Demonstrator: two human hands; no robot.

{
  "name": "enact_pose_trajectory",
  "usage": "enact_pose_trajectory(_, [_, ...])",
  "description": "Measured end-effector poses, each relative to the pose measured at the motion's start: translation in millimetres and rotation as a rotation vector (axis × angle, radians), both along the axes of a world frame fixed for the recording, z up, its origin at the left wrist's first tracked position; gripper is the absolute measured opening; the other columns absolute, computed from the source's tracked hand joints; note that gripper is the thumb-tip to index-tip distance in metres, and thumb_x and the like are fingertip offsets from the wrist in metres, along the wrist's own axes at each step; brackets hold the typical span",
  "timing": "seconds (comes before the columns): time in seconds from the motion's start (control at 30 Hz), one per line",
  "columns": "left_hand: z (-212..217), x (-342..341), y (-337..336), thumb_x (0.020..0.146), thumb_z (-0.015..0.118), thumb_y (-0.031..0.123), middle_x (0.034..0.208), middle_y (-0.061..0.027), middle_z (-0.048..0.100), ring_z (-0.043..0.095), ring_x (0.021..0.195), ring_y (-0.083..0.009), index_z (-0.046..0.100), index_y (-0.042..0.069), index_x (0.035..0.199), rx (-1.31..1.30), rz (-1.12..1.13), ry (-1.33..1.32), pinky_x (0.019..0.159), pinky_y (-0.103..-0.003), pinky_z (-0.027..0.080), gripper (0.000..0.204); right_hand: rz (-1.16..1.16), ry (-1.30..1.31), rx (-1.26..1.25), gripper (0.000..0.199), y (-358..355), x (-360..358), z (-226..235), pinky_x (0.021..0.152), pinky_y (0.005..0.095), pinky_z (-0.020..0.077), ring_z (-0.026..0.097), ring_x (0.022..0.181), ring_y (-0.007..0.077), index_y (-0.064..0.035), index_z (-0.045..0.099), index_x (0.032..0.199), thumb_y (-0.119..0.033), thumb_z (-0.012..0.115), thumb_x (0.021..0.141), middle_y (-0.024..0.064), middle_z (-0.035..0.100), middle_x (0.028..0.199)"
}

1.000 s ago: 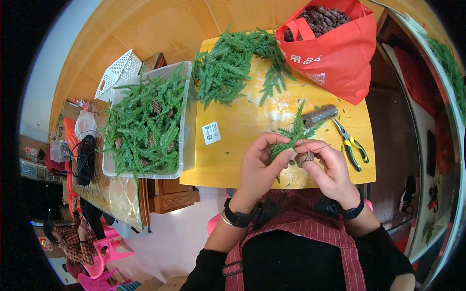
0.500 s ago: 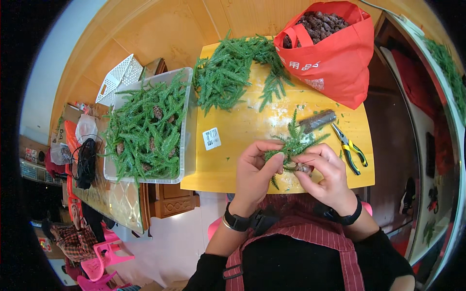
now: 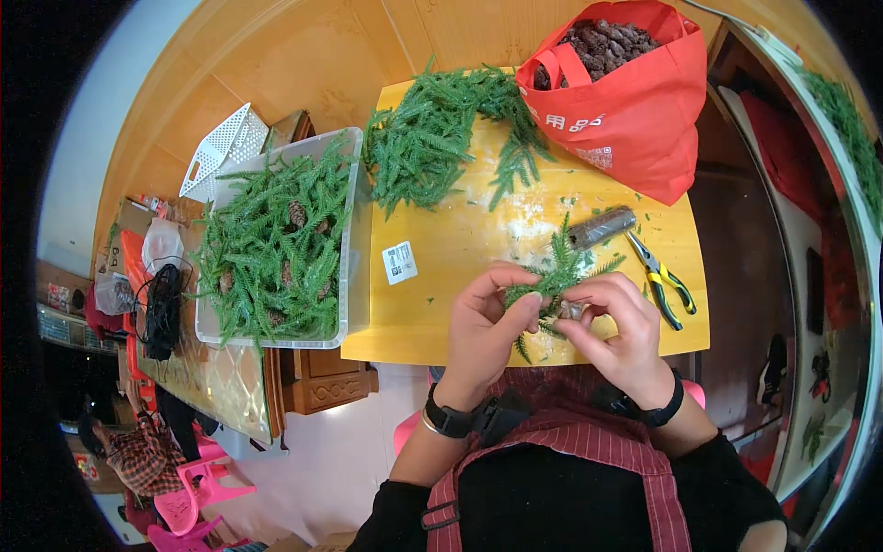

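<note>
Green needles fan out from a sprig (image 3: 561, 264), right of the frame's centre. The left hand (image 3: 489, 313) pinches its lower part; the right hand (image 3: 618, 322) grips a brown cone (image 3: 571, 311), partly hidden by fingers. The sprig looks light and springy, probably best held at its base; the cone seems stiff, with scales that could chip, so gentle fingertips around its body suit it.

Printed in large white characters (image 3: 556, 120) and a square code (image 3: 599, 157) on the red tote bag (image 3: 635, 115); in small black codes (image 3: 400, 271) on the white label (image 3: 399, 262).
</note>
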State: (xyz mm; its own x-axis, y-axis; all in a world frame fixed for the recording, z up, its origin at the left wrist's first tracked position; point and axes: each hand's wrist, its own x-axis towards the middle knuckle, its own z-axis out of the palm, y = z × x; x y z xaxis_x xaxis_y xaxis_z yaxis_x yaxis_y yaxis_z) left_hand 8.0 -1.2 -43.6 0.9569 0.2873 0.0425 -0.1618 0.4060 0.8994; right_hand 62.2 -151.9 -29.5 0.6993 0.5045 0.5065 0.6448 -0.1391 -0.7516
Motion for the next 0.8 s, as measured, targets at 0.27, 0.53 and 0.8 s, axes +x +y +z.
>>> enact_pose_trajectory(0.27, [0.8, 0.7, -2.1, 0.082, 0.055, 0.001, 0.073, -0.0023, 0.051, 0.045, 0.057, -0.0079, 0.051, 0.001, 0.096, -0.081, -0.064, 0.050, 0.052, -0.020, 0.035, 0.014, -0.050, 0.035, 0.076, 0.029, 1.2, 0.1, -2.8, 0.056, 0.0222, 0.0488, 0.058, 0.068, 0.0136, 0.0018, 0.053, 0.087, 0.002, 0.072, 0.065, 0.0103, 0.054, 0.086])
enact_pose_trajectory(0.53, [-2.5, -0.3, -2.6, 0.079, 0.061, -0.001, 0.088, -0.0025, 0.053, 0.049, 0.064, -0.0056, 0.054, 0.003, 0.096, 0.029, -0.056, -0.013, 0.053, -0.017, 0.039, 0.019, -0.080, 0.002, 0.071, 0.028, 5.4, -1.5, -1.8, 0.055, 0.0216, 0.0477, 0.056, 0.064, 0.0127, 0.0001, 0.054, 0.084, 0.001, 0.074, 0.064, 0.0085, 0.053, 0.082])
enact_pose_trajectory(0.8, [2.5, 2.2, -7.4, 0.079, 0.059, -0.006, 0.095, -0.0082, 0.048, 0.054, 0.066, -0.0101, 0.056, -0.001, 0.089, 0.147, 0.021, -0.139, 0.053, -0.020, 0.045, 0.011, -0.126, -0.074, 0.068, 0.027, 7.9, -0.2, 0.5, 0.052, 0.0226, 0.0452, 0.055, 0.061, 0.0141, -0.0014, 0.056, 0.079, -0.001, 0.076, 0.061, 0.0078, 0.055, 0.075])
